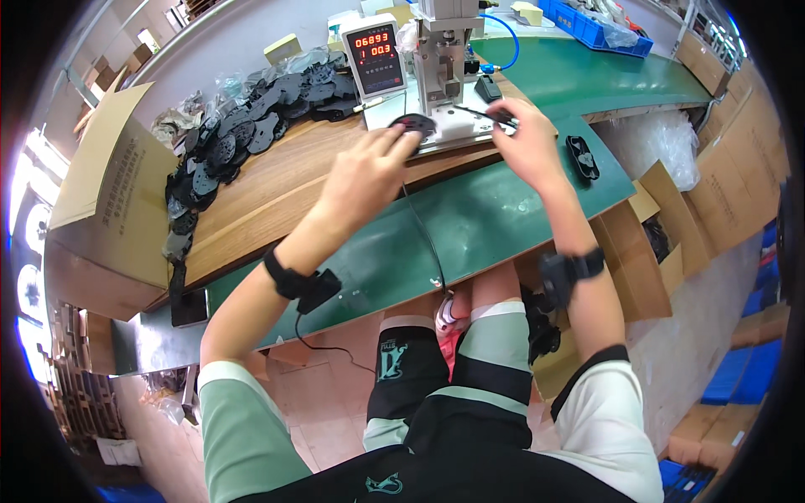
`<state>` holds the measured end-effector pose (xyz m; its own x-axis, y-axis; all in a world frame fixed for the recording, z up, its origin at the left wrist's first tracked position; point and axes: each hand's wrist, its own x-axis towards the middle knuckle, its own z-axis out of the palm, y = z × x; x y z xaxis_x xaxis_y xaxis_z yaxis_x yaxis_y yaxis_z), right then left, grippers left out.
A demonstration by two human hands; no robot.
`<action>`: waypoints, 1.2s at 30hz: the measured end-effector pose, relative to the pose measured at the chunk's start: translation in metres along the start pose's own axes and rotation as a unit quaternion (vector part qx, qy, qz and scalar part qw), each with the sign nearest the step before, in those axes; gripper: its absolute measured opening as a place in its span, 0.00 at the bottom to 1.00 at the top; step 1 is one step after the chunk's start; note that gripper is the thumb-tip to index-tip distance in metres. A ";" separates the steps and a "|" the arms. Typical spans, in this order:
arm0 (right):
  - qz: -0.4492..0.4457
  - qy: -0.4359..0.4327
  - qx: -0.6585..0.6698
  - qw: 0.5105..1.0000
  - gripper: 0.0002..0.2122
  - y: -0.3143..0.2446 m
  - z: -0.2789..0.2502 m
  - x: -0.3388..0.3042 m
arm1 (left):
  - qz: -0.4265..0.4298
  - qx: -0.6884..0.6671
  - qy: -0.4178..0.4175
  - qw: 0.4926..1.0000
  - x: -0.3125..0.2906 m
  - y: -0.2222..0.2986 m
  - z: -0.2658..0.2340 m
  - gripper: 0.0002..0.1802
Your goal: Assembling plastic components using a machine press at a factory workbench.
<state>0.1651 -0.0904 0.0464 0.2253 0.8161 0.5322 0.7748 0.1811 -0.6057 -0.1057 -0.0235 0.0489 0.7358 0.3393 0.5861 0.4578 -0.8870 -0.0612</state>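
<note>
My left hand [366,170] reaches to the front left of the press base, its fingers closed at the edge of a round black plastic part [413,125]. Across from it, my right hand [527,144] pinches a small dark piece [503,118] with a thin dark length pointing toward the press; its kind is too small to make out. Between the hands is the white base plate [454,126] of a metal press [440,67]. A black oblong part [582,158] lies on the green surface to the right of my right hand.
A pile of black plastic parts [251,117] spreads over the wooden board [277,180] at left, beside a cardboard box [109,201]. A counter box with red digits [372,54] stands left of the press. A blue crate [597,27] sits far right; open cartons [633,260] stand below.
</note>
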 end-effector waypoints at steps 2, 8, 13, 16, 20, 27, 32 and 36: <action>0.072 0.041 0.076 0.994 0.08 -0.018 -0.022 -0.037 | 0.027 0.033 0.015 0.999 0.009 0.011 0.022 0.28; 0.174 0.021 0.188 0.966 0.08 -0.008 -0.067 -0.192 | 0.026 0.226 -0.032 0.973 0.038 0.036 0.075 0.29; 0.369 0.035 0.196 0.908 0.09 0.040 -0.053 -0.322 | -0.004 0.241 -0.092 0.966 0.059 0.056 0.085 0.27; 0.477 0.046 0.192 0.856 0.06 0.074 -0.032 -0.371 | -0.013 0.197 -0.037 0.980 0.063 0.062 0.085 0.27; 0.551 0.065 0.205 0.806 0.07 0.113 -0.013 -0.398 | -0.016 0.209 -0.068 0.975 0.069 0.061 0.086 0.26; 0.585 0.072 0.219 0.778 0.07 0.182 0.025 -0.435 | -0.006 0.200 -0.082 0.976 0.069 0.053 0.090 0.26; 0.577 -0.038 -0.023 0.815 0.13 0.234 0.060 -0.496 | -0.004 0.136 -0.079 0.988 0.074 0.051 0.093 0.25; 0.593 -0.083 -0.008 0.801 0.17 0.222 0.094 -0.496 | 0.004 0.132 -0.060 0.989 0.059 0.035 0.087 0.24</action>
<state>0.1700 -0.4027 -0.4079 0.7277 0.4713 -0.4983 0.0813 -0.7807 -0.6196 -0.0027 -0.0073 0.0111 0.7870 0.3806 0.4855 0.5538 -0.7827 -0.2840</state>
